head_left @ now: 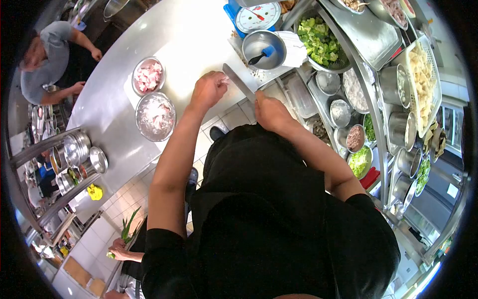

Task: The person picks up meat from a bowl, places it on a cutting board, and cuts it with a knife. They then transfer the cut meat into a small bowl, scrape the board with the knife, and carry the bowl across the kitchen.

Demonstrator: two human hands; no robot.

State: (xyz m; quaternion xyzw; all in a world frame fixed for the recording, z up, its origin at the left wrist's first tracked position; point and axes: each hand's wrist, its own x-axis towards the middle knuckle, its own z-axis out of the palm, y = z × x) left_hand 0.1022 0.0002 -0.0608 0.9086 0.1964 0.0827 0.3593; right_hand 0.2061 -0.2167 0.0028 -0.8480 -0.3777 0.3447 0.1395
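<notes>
My right hand [271, 112] is wrapped round the handle of a kitchen knife [238, 81], whose broad blade points up and left over the edge of the white cutting board [199, 60]. Close to the blade, my left hand [209, 89] is closed, with a small pale piece of raw meat [226, 80] at its fingertips. Left of that hand stand two metal bowls: one holds pink raw meat pieces [149, 76], the nearer one meat with a white coating [157, 115].
A metal bowl [251, 42] with a blue-headed brush and a blue scale [234, 17] stand beyond the knife. Cut greens [321, 40] and shelves of food containers line the right. One co-worker [50, 60] stands at left; another's hand [118, 249] holds green leaves.
</notes>
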